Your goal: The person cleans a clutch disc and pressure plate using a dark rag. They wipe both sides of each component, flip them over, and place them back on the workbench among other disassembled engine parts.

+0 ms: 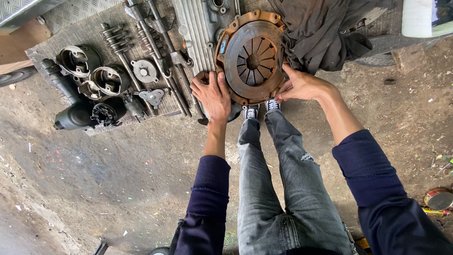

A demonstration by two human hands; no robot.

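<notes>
Both hands on a rusty round clutch cover [252, 56], tilted up on edge against a ribbed metal casing [198, 33] at the front of the mat [80, 33]. Left hand [213, 94] curled over the lower left rim, fingers bent and closed on the edge. Right hand [298, 85] spread along the lower right rim, fingers partly open, thumb pressing the rim rather than wrapping it. Shoes [260, 109] planted right beneath the cover's bottom edge.

Main risk, judging from this: a slip. Rusty, probably greasy steel, held only at the rim and mostly from below; with the right hand's looser hold, could roll or drop straight onto the toes. Fingertips near the stamped edges and bolt ears, so a sudden shift could pinch or cut them. Diaphragm spring fingers in the centre also sharp enough to catch skin.

Second risk: snagging. Dark cloth [321, 33] draped just beside the cover's upper right, touching or overlapping it; hard to tell which. A pull could drag the cloth along and whatever lies hidden under it.

Third: knocking neighbours. Shafts [160, 61] and housings [78, 60] close on the left; a swing that way could scatter them off the mat onto the dirt floor [94, 179].
</notes>
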